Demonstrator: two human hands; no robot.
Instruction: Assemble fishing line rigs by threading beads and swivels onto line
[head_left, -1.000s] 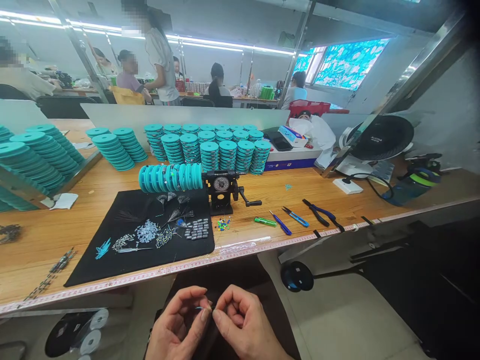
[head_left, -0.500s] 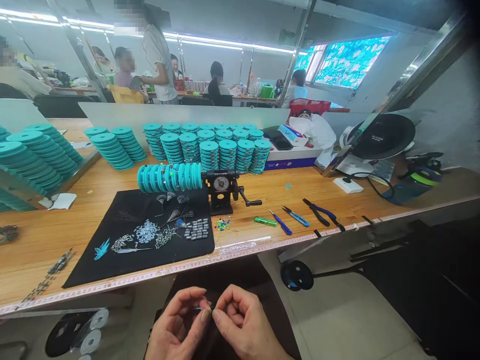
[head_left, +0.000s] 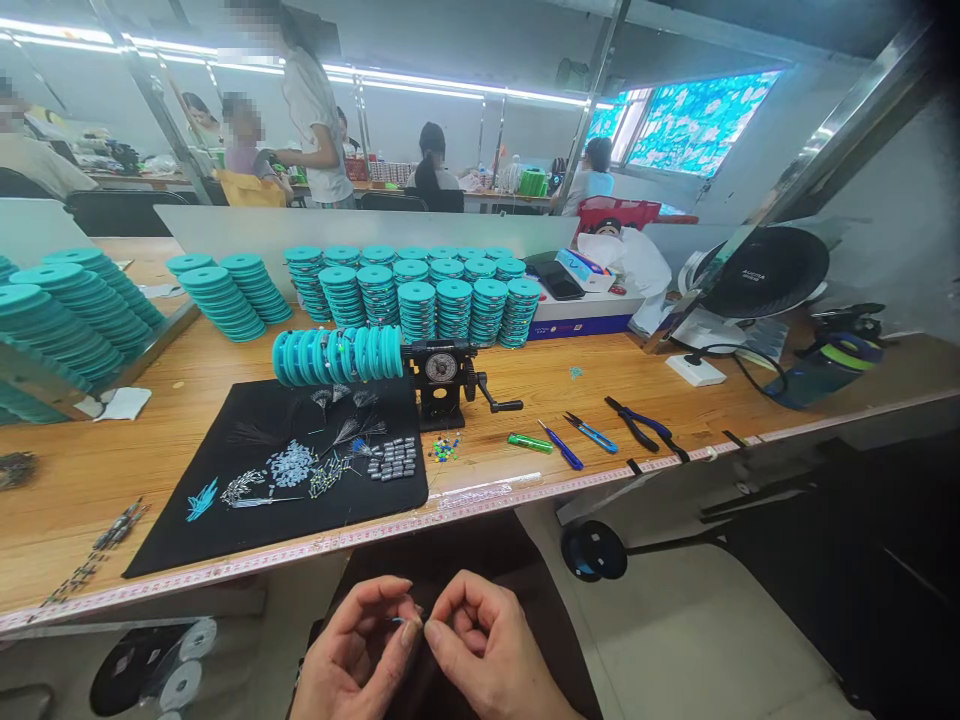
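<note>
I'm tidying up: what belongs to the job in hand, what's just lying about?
Likely job:
thin blue piece in left hand
black rectangular mat
black cranked winder
turquoise round spools

Probably lying about:
crumpled white bag
flat black device

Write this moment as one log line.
left hand: holding thin blue piece | right hand: pinched, beside left | black mat: on table
</note>
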